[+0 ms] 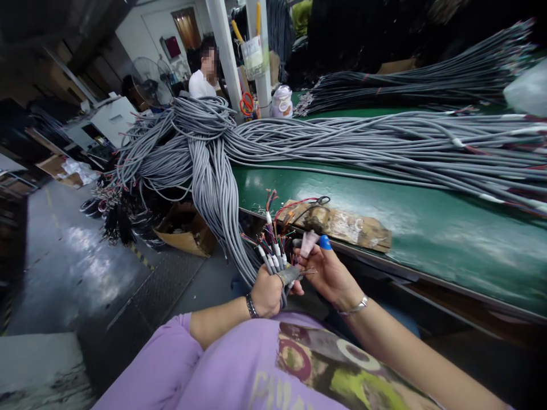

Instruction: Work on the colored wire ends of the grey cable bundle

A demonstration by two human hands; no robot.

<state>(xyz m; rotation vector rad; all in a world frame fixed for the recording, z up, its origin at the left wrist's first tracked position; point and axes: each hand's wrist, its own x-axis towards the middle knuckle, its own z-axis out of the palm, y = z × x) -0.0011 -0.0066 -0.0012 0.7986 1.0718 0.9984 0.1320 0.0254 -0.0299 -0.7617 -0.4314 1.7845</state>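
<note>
My left hand (pixel 267 291) is wrapped round a bundle of grey cables (pixel 277 263) near their ends. White bands circle the cable tips, and thin coloured wires (pixel 270 234) fan out above them. A dark grey wrap covers its thumb. Just to the right, my right hand (pixel 331 276) has its fingers curled close to the cable ends. Its thumb wears a blue cover (pixel 325 242), and beside that is a pale pink strip or finger cover (pixel 308 244). Fine wire ends cross in front of its fingers; what they grip is too small to make out.
Grey cables (pixel 342 139) lie along the green table (pixel 427 228), some hanging over its left end. A worn board (pixel 354 228) sits at the near edge. Behind are dark cables (pixel 384 85) and a white tub (pixel 282 102). A cardboard box (pixel 186 228) stands below; a person (pixel 203 80) is behind.
</note>
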